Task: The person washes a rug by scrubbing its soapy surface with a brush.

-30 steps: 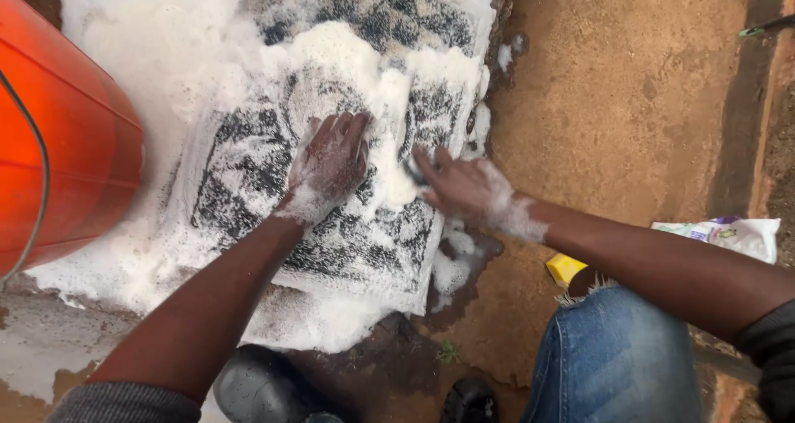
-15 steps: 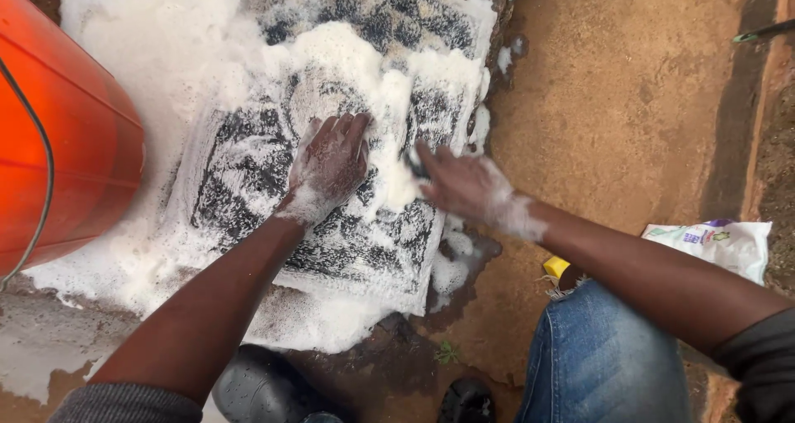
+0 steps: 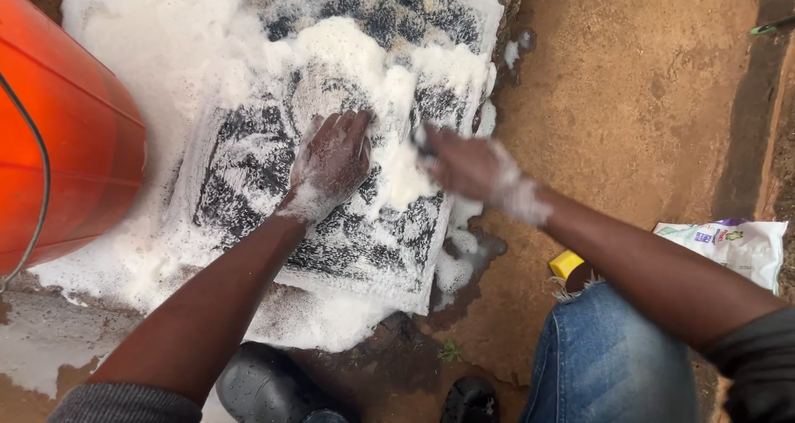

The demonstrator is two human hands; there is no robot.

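Note:
A black-and-white patterned mat [image 3: 248, 158] lies on wet ground, thickly covered in white soap foam [image 3: 356, 54]. My left hand [image 3: 331, 162] presses flat on the middle of the mat, fingers extended, holding nothing. My right hand [image 3: 472, 166], soapy and motion-blurred, is over the mat's right part, closed on a small dark scrubber [image 3: 420, 141] that peeks out past the fingers. What kind of scrubber it is cannot be made out.
A large orange bucket [image 3: 66, 149] with a wire handle stands at the left, touching the foam. A white printed packet [image 3: 737, 241] and a small yellow object [image 3: 566, 264] lie on brown dirt at the right. My jeans knee [image 3: 613, 357] and black boots [image 3: 265, 386] are below.
My right hand has slid up and slightly away along the mat's right side and is now blurred. The left hand has stayed pressed in place.

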